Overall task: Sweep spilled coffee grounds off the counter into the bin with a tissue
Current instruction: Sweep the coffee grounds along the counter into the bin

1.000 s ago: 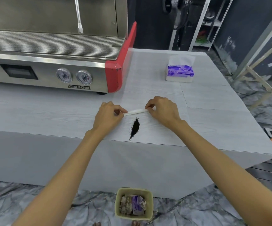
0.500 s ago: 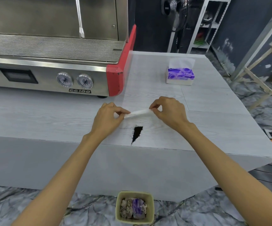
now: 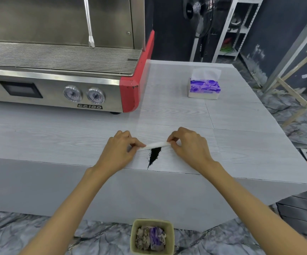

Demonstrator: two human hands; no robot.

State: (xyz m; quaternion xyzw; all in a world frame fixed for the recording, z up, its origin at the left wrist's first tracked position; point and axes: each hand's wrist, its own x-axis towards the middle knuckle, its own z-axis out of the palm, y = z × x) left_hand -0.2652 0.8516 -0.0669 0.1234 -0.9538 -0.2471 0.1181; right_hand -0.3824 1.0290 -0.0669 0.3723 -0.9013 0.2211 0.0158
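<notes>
Tissue (image 3: pixel 155 145) has come forward since a second ago and its near edge now touches the far end of the coffee grounds (image 3: pixel 154 156), so the pile reads shorter and bunched toward the counter (image 3: pixel 57 140) edge; I judge the sweep is underway with the grounds nearly at the lip. My left hand (image 3: pixel 118 153) and right hand (image 3: pixel 189 146) each have thumb and forefinger closed in a tight pinch on one end of the rolled tissue, stretched taut between them, other fingers curled. Bin (image 3: pixel 152 236) sits on the floor right below the pile.
</notes>
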